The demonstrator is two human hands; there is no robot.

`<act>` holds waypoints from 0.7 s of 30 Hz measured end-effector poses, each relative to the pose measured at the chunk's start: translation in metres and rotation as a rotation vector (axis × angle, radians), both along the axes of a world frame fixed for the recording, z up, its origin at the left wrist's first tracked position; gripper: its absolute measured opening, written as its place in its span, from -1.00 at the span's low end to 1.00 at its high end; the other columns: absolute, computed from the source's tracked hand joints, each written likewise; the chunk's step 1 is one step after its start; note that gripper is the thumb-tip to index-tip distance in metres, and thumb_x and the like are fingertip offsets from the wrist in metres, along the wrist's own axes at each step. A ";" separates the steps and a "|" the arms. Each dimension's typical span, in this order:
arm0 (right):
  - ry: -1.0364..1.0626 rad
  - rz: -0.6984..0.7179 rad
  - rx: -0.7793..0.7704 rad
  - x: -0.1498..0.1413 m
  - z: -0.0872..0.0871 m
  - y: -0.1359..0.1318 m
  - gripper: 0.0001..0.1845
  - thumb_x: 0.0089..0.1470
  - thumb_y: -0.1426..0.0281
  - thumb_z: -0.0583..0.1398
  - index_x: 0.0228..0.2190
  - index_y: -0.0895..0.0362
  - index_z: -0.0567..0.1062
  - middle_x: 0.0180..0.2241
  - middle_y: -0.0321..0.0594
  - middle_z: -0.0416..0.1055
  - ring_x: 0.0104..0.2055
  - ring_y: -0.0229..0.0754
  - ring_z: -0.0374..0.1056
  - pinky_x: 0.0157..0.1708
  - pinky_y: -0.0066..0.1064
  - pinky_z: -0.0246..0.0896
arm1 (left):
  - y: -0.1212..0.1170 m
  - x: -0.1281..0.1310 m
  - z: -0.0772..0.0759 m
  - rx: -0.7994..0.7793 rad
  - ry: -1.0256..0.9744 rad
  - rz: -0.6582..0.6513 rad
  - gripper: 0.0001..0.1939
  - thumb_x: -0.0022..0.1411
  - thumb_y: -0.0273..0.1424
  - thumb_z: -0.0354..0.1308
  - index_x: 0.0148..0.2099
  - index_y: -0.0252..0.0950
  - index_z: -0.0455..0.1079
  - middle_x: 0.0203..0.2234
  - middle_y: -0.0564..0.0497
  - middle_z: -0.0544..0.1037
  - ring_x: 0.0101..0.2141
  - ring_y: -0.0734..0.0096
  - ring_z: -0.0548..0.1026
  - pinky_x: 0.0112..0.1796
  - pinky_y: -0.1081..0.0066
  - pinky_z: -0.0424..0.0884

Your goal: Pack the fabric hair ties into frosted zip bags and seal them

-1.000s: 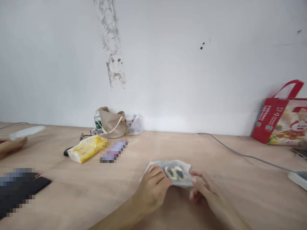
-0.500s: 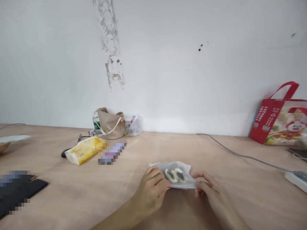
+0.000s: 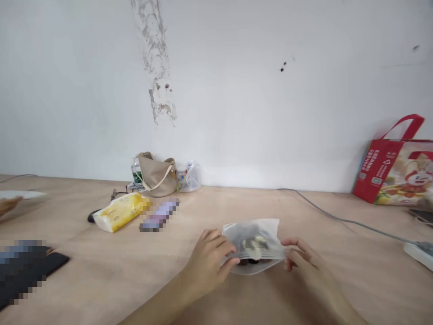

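A frosted translucent zip bag [image 3: 267,234] lies between my hands, its near edge parted into a gap. Through the plastic I make out a dark and cream-coloured item, too blurred to name. My left hand [image 3: 211,259] pinches the bag's left side near the opening, thumb below and fingers above. At the bag's right corner, my right hand [image 3: 307,264] grips the edge between thumb and fingers.
On the left lie a yellow tissue pack [image 3: 122,212] and a blurred-out purple item [image 3: 159,215]. Behind them stands a beige handbag [image 3: 157,176]. A grey cable [image 3: 324,217] crosses the right side, near a red shopping bag [image 3: 382,171]. Another person's hand [image 3: 8,205] shows far left.
The zip bag's near edge has opened into a gap, and its far edge has lifted. My left fingers have spread somewhat. The other person's hand at far left has come further into view.
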State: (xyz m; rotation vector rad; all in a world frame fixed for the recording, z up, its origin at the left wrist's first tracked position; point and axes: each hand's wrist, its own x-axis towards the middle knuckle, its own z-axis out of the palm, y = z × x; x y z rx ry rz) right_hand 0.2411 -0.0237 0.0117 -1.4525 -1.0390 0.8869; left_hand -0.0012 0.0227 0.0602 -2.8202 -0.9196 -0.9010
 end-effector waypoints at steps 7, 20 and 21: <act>-0.108 0.155 0.055 0.002 -0.006 0.001 -0.55 -0.11 0.01 0.17 -0.29 0.08 0.40 -0.64 -0.37 0.39 -0.54 -0.17 0.35 -0.52 -0.41 0.17 | 0.004 0.001 -0.007 0.077 0.066 0.004 -0.91 0.16 -0.53 0.14 -0.38 -0.27 0.40 -0.49 0.05 0.52 -0.38 0.33 0.40 -0.29 0.33 0.23; -1.246 0.056 1.229 -0.054 0.013 -0.032 -0.66 0.29 0.51 -0.06 -0.26 0.11 0.49 -0.33 -0.28 0.57 -0.33 -0.28 0.45 -0.27 -0.45 0.20 | -0.011 0.011 0.007 0.263 -0.176 0.066 -0.79 0.27 -0.55 -0.09 -0.26 -0.26 0.35 -0.51 0.03 0.52 -0.50 0.38 0.46 -0.43 0.42 0.31; -1.282 0.032 1.234 -0.055 0.013 -0.033 -0.66 0.30 0.50 -0.06 -0.27 0.09 0.50 -0.32 -0.30 0.57 -0.34 -0.28 0.45 -0.28 -0.45 0.20 | -0.010 0.010 0.007 0.252 -0.183 0.069 -0.78 0.27 -0.55 -0.10 -0.21 -0.26 0.35 -0.48 0.03 0.54 -0.48 0.38 0.47 -0.42 0.42 0.33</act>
